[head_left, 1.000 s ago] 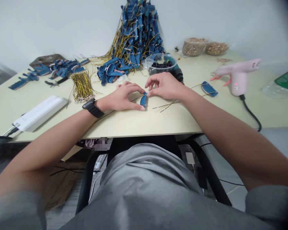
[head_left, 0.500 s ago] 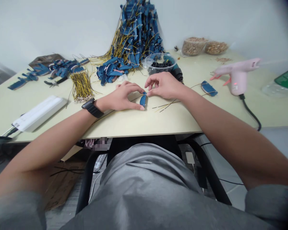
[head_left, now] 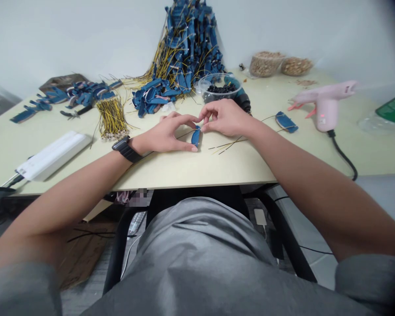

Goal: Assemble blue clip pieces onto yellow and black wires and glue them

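Near the table's front, my left hand (head_left: pixel 168 132) grips a small curved blue piece (head_left: pixel 195 137) by its two ends, between thumb and fingers. A dark wire runs from this piece back under the left hand. My right hand (head_left: pixel 221 117) is closed, its thumb and fingertips meeting at the upper end of the same piece; whatever is pinched there is too small to make out. Loose yellow and black wires (head_left: pixel 225 145) lie under the right wrist. A second blue piece with wires (head_left: pixel 286 122) rests farther right.
A pink glue gun (head_left: pixel 325 103) with a cord stands at right. Behind the hands are a clear tub of small black parts (head_left: pixel 221 87) and a tall heap of wired blue pieces (head_left: pixel 191 48). Bundled yellow wires (head_left: pixel 112 118), pliers (head_left: pixel 75 113) and a white box (head_left: pixel 54 156) lie left.
The fingers of both hands have come slightly closer together at the top of the blue piece. Otherwise the scene looks the same.
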Demonstrator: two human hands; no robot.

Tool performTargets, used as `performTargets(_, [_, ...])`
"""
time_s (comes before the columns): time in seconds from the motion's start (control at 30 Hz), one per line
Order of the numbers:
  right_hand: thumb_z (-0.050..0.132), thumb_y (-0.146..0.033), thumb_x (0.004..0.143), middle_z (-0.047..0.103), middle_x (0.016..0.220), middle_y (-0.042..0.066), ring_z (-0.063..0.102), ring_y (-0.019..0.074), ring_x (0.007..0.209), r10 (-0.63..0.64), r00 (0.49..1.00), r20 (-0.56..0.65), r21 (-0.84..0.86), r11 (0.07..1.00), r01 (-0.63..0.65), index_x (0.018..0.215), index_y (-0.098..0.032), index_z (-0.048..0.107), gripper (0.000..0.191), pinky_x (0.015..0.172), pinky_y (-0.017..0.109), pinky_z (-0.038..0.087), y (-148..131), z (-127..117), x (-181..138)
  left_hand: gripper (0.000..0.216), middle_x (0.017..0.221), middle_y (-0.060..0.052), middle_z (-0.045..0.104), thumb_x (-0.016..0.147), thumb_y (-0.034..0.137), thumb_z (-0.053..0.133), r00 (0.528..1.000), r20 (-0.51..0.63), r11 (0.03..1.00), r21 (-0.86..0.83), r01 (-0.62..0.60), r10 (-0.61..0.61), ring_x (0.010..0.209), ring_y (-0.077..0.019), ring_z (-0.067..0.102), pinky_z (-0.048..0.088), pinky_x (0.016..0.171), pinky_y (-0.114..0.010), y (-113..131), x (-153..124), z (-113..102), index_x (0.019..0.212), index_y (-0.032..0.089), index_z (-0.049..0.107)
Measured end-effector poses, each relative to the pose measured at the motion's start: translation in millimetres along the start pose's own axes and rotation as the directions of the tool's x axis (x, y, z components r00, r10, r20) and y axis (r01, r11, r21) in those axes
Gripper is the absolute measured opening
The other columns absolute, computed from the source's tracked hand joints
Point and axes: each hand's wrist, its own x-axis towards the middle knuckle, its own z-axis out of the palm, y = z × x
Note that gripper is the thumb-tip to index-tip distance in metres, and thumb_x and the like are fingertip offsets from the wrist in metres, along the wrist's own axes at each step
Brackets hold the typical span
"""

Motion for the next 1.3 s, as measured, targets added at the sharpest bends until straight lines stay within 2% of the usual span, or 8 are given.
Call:
performTargets(0.07, [0.116, -0.031, 0.085, 0.091, 0.109, 0.007, 0.084, 0.0342, 0.105, -0.004, 1.000, -0.005, -0.005, 1.000, 0.004, 0.105, -0.030, 0.094, 0.030, 0.101, 0.054, 0.068, 1.0, 0.1, 0.4, 0.123, 0.157, -0.019, 0.089, 0.080, 0.117, 0.095, 1.000, -0.008, 1.000, -0.011, -0.013, 0.013, 0.153, -0.0517, 0.074, 0.048, 0.140, -0.074, 0.0, 0.0, -0.1, 0.165, 0.030, 0.082])
performTargets(0.27, [0.115, -0.034, 0.086, 0.092, 0.113, 0.009, 0.083, 0.0358, 0.106, 0.017, 1.000, 0.011, -0.014, 1.000, -0.017, 0.107, -0.030, 0.094, 0.030, 0.101, 0.056, 0.069, -1.5, -1.0, -0.5, 0.111, 0.147, -0.015, 0.090, 0.079, 0.118, 0.095, 0.999, -0.034, 1.000, 0.013, -0.014, 0.014, 0.148, -0.0473, 0.072, 0.047, 0.139, -0.069, -2.3, -0.7, -0.4, 0.146, 0.030, 0.084])
performTargets(0.5, [0.111, -0.020, 0.085, 0.090, 0.107, 0.006, 0.083, 0.0343, 0.105, 0.012, 1.000, 0.006, -0.009, 1.000, -0.012, 0.103, -0.029, 0.093, 0.026, 0.102, 0.053, 0.067, -3.3, -0.9, -0.9, 0.113, 0.140, -0.014, 0.092, 0.076, 0.123, 0.090, 0.999, -0.036, 1.000, 0.025, 0.009, -0.008, 0.147, -0.0492, 0.069, 0.042, 0.140, -0.073, -0.9, -0.2, 0.4, 0.140, 0.031, 0.088])
performTargets(0.83, [0.116, -0.036, 0.085, 0.090, 0.107, 0.008, 0.083, 0.0359, 0.106, 0.014, 1.000, 0.006, -0.024, 1.000, -0.014, 0.104, -0.029, 0.095, 0.030, 0.100, 0.054, 0.068, -1.3, -0.4, 0.1, 0.107, 0.141, -0.012, 0.092, 0.077, 0.121, 0.093, 0.999, -0.038, 1.000, 0.011, 0.006, -0.005, 0.147, -0.0485, 0.070, 0.041, 0.141, -0.072, -1.2, -0.6, 0.7, 0.139, 0.033, 0.091])
performTargets(1.17, [0.113, -0.028, 0.086, 0.088, 0.105, 0.006, 0.083, 0.0336, 0.104, 0.004, 1.000, 0.017, -0.011, 1.000, -0.004, 0.103, -0.030, 0.094, 0.025, 0.102, 0.053, 0.066, -0.2, -0.1, 1.1, 0.104, 0.139, -0.013, 0.091, 0.078, 0.119, 0.095, 0.999, -0.044, 1.000, 0.004, 0.004, -0.003, 0.146, -0.0487, 0.070, 0.046, 0.140, -0.074, 0.0, -0.8, 1.1, 0.136, 0.033, 0.091])
performTargets(1.3, [0.114, -0.027, 0.086, 0.088, 0.105, 0.006, 0.083, 0.0332, 0.103, -0.009, 1.000, 0.013, 0.000, 1.000, 0.009, 0.102, -0.029, 0.094, 0.026, 0.101, 0.052, 0.065, 1.8, 0.5, 1.7, 0.106, 0.138, -0.012, 0.091, 0.078, 0.122, 0.092, 0.999, -0.050, 1.000, 0.009, 0.007, -0.006, 0.145, -0.0476, 0.071, 0.044, 0.141, -0.073, -0.5, -1.1, 1.8, 0.134, 0.032, 0.091])
